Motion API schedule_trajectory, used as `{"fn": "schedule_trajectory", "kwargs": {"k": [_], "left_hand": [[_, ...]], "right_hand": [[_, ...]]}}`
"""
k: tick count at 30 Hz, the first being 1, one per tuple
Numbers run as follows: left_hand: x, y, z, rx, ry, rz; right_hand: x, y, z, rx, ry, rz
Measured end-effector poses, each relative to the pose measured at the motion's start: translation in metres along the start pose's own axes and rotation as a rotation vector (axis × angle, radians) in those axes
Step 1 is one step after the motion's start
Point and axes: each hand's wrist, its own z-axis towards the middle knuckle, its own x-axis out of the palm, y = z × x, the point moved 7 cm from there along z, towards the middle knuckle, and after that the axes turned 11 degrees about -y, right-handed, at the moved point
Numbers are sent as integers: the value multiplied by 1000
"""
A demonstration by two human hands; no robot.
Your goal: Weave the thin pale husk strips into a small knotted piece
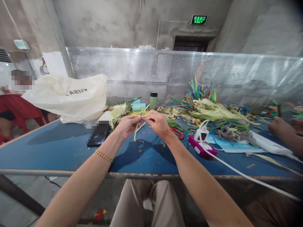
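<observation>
Blue table [59, 159], with a perforated metal screen [132, 71] behind and a bare grey wall [106, 22] above. Contents, left to right:

One large white bag [80, 102], slumped at the far edge. One dark flat device [98, 138], lying partly blurred. One left hand [127, 125], gold bracelet [103, 155] on its wrist, thumb and fingers pinched on a pale strip [135, 133]. Said strip: held above the table between both hands, a tail hanging below the fingertips; seems light, pliant and papery, probably apt to split if twisted hard; best gripped flat, thumb against forefinger, near the crossing. One right hand [158, 123], curled, pinching the same strip. One green bottle [153, 101], upright beyond the hands. One red loop [178, 133], beside the right wrist. One purple power block [201, 147], a white adapter [201, 135] plugged in. Pale husks [211, 110], heaped behind. One grey cord coil [230, 135]. Far right: another person's hand [279, 126], around a dark phone [285, 113].
</observation>
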Motion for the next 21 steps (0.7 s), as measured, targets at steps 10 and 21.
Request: {"fn": "schedule_trajectory", "kwargs": {"k": [10,21], "left_hand": [[-1,0,1,14,-38,6],[-17,-6,10,119,-186,-58]], "right_hand": [[1,1,-1,4,15,-55],[32,18,-17,-27,339,-217]]}}
